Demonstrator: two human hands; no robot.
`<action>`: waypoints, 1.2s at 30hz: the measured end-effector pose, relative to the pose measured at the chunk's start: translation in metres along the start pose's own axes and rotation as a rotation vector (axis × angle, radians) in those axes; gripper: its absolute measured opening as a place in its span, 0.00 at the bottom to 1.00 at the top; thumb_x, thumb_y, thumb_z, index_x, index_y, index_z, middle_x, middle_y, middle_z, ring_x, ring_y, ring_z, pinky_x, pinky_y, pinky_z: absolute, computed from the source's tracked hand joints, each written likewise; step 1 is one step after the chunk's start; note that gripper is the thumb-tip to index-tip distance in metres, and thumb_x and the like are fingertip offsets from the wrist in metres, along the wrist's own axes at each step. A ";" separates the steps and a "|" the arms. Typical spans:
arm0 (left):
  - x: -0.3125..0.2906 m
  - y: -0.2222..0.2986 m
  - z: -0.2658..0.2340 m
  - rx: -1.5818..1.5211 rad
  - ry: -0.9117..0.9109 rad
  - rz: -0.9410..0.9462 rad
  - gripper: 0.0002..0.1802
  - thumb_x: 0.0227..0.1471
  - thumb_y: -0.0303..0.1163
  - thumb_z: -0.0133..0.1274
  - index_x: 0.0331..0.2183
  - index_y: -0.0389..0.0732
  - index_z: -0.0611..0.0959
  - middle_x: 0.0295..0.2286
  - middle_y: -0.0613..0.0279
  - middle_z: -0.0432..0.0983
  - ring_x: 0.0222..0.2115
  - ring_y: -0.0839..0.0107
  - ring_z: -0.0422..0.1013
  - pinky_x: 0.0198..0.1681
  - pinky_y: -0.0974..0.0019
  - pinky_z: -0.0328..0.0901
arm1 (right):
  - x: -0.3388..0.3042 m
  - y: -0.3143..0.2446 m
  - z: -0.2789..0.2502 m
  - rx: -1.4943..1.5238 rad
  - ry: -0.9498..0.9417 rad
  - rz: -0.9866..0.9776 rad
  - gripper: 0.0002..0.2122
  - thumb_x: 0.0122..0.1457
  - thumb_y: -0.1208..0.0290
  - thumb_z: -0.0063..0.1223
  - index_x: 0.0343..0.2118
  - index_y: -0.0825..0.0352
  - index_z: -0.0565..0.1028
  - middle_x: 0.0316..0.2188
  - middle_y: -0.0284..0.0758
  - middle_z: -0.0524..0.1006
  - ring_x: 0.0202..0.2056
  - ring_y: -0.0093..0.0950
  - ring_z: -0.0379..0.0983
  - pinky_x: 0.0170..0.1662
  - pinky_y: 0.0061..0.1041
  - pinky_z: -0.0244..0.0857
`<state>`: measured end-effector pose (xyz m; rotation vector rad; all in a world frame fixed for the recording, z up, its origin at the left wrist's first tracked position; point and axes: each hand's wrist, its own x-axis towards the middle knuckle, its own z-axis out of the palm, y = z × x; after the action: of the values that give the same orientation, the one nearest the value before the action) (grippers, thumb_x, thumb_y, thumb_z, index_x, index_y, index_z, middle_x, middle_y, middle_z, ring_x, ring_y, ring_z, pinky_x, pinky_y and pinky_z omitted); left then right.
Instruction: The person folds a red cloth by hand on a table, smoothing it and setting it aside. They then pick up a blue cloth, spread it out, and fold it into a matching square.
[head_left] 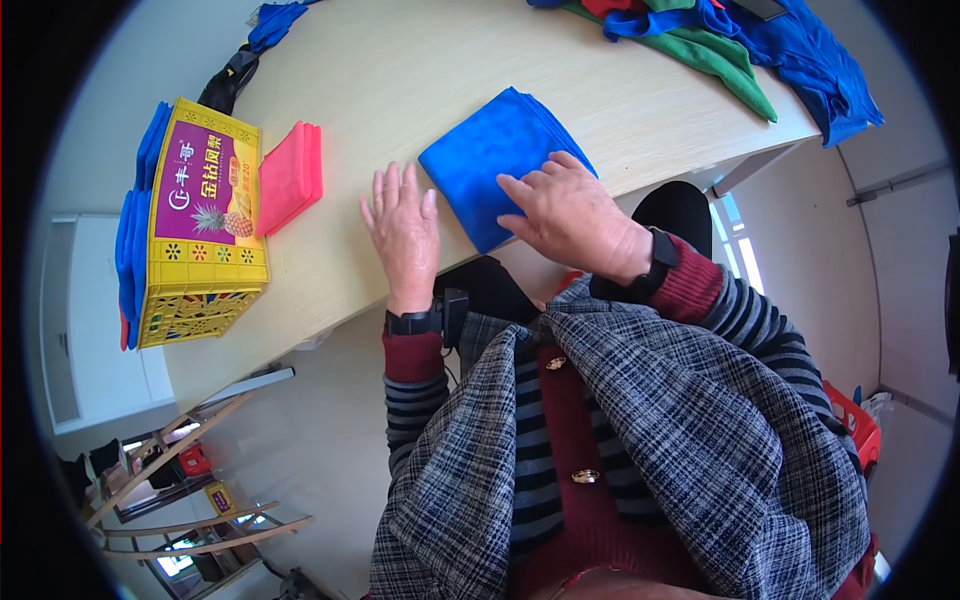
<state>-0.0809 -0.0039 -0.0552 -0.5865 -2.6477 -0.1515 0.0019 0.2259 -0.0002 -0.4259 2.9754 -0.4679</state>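
A folded blue cloth (pixel 490 160) lies flat on the table, its layers showing along the far right edge. Over its near right part rests my right hand (pixel 578 215), thumb and index finger apart, the other fingers partly curled. Nothing shows gripped in it; whether the underside presses the cloth is hidden. Left of the cloth, my left hand (pixel 404 235) is open above the table near its front edge, fingers stretched and holding nothing. Further left, folded pink cloths (pixel 291 180) lean against a yellow crate.
The yellow crate (pixel 205 270) with a purple pineapple label stands at the table's left end, with folded blue cloths (pixel 130 240) by its outer side. Loose blue cloths (pixel 815 70) and a green cloth (pixel 715 60) pile up at the far right of the pale table (pixel 370 70).
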 end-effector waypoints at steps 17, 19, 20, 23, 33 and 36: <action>-0.006 0.051 0.023 -0.153 -0.225 0.039 0.33 0.68 0.44 0.38 0.66 0.37 0.60 0.67 0.51 0.51 0.69 0.53 0.47 0.69 0.41 0.42 | 0.066 0.040 0.062 -0.094 0.352 0.008 0.33 0.70 0.42 0.32 0.68 0.64 0.61 0.70 0.40 0.57 0.72 0.39 0.47 0.73 0.41 0.36; -0.006 0.051 0.020 -0.159 -0.212 0.037 0.33 0.68 0.44 0.38 0.66 0.36 0.60 0.67 0.51 0.51 0.69 0.53 0.47 0.69 0.41 0.42 | 0.066 0.042 0.061 -0.108 0.380 0.023 0.33 0.70 0.43 0.33 0.68 0.64 0.60 0.70 0.40 0.57 0.72 0.38 0.47 0.73 0.41 0.36; -0.006 0.051 0.019 -0.155 -0.203 0.035 0.33 0.68 0.44 0.38 0.66 0.36 0.60 0.67 0.51 0.51 0.69 0.53 0.47 0.69 0.41 0.42 | 0.065 0.044 0.060 -0.113 0.377 0.038 0.33 0.70 0.44 0.33 0.68 0.64 0.60 0.70 0.40 0.57 0.72 0.38 0.48 0.73 0.40 0.36; -0.007 0.051 0.019 -0.168 -0.203 0.027 0.32 0.68 0.44 0.37 0.66 0.36 0.61 0.67 0.50 0.52 0.69 0.52 0.47 0.69 0.41 0.42 | 0.061 0.047 0.058 -0.135 0.376 0.066 0.32 0.69 0.45 0.35 0.68 0.65 0.60 0.70 0.40 0.57 0.72 0.38 0.48 0.73 0.40 0.37; -0.007 0.050 0.023 -0.243 -0.169 -0.010 0.33 0.68 0.46 0.38 0.65 0.34 0.62 0.67 0.50 0.53 0.68 0.52 0.48 0.69 0.41 0.41 | 0.066 0.039 0.041 -0.169 0.368 0.011 0.32 0.69 0.46 0.36 0.67 0.65 0.61 0.69 0.40 0.59 0.71 0.40 0.48 0.72 0.46 0.39; -0.012 0.051 0.026 -0.231 -0.195 -0.005 0.33 0.68 0.46 0.39 0.65 0.34 0.63 0.67 0.50 0.53 0.68 0.52 0.48 0.69 0.41 0.41 | 0.072 0.022 0.049 -0.101 0.341 -0.057 0.31 0.69 0.46 0.36 0.67 0.64 0.63 0.68 0.41 0.60 0.71 0.40 0.49 0.71 0.47 0.40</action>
<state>-0.0587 0.0429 -0.0834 -0.7007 -2.8423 -0.4259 -0.0658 0.2115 -0.0580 -0.4858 3.3346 -0.4365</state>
